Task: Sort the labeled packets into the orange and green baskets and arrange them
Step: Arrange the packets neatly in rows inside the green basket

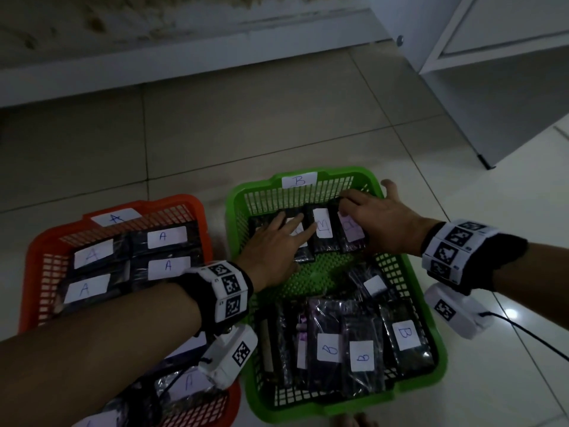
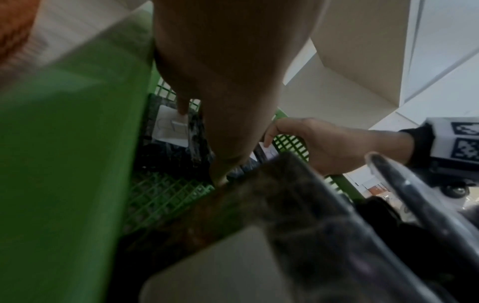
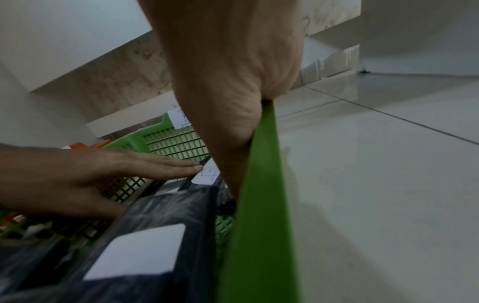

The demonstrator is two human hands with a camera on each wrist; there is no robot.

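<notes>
The green basket [image 1: 234, 211] labelled B stands on the right and the orange basket [image 1: 37, 241] labelled A on the left. Dark packets with white labels fill both. My left hand [image 1: 295, 229] lies flat with straight fingers on the far row of B packets [image 1: 321, 232]. My right hand [image 1: 363, 208] rests on the rightmost packet [image 1: 351, 241] of that row, fingers bent over its far end and thumb outside the rim. In the right wrist view my palm [image 3: 233, 82] lies against the green rim [image 3: 259, 184], and the left hand [image 3: 116, 170] touches a labelled packet [image 3: 204, 174].
Several B packets [image 1: 405, 334] lie in the basket's near row, and a loose one [image 1: 374, 285] sits tilted in the middle. A packets [image 1: 166, 237] fill the orange basket. A white cabinet [image 1: 492, 87] stands at the back right on the tiled floor. A cable [image 1: 523, 334] trails from my right wrist.
</notes>
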